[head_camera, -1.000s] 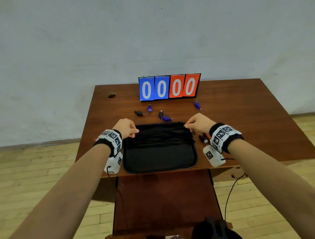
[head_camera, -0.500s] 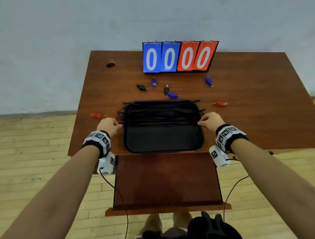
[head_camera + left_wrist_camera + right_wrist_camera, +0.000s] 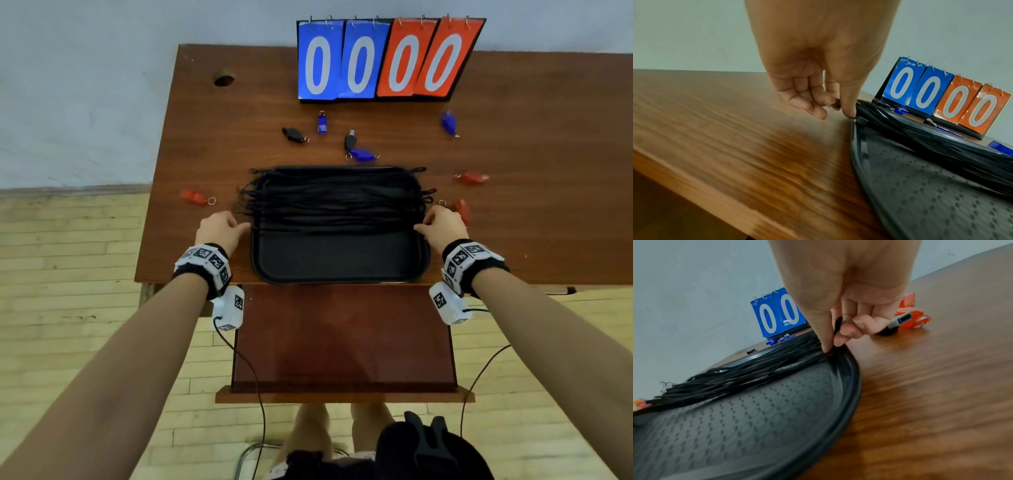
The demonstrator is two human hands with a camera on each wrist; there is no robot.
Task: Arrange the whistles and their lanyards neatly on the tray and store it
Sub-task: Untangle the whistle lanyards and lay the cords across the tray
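Wooden desk (image 3: 239, 137), pale wall (image 3: 85, 85), plank floor (image 3: 68, 308)

- Our head view looks steeply down on the table (image 3: 205, 144).
- Our wrist views sit low and close, sharing the tray (image 3: 920, 203) and scoreboard (image 3: 777, 313).

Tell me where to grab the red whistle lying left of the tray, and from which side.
Pinch the red whistle across its plastic body, coming straight down from above. It lies flat on the table, clear of the tray and the lanyards, so fingers probably fit on both long sides. Its thin key ring points toward the tray and looks harder to pinch.
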